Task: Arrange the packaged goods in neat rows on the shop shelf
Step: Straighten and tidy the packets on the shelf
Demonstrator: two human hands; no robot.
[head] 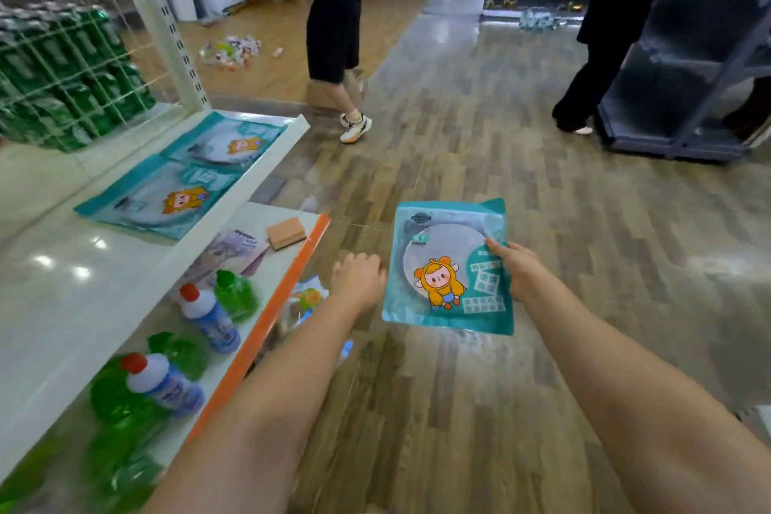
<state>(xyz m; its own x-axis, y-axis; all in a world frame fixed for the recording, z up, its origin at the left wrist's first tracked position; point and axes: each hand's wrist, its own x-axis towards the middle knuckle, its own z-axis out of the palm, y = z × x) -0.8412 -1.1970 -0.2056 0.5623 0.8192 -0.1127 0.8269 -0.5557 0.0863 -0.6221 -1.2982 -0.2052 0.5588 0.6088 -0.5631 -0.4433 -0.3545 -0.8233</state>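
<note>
My right hand (515,269) grips the right edge of a teal packet (446,267) with a yellow cartoon figure, held flat above the wooden floor. Close to the packet's left edge, my left hand (359,278) hangs with curled fingers and nothing in it. Two matching teal packets lie side by side on the white shelf (62,288) to the left, the nearer packet (154,196) overlapping the farther packet (227,142).
Green packs (62,67) fill the wire-backed shelf end. The lower shelf with an orange edge (267,313) holds green and blue bottles (208,317), an orange sponge (285,232) and a paper. Two people stand ahead; a dark shelf unit (688,67) is at right. Loose goods litter the floor.
</note>
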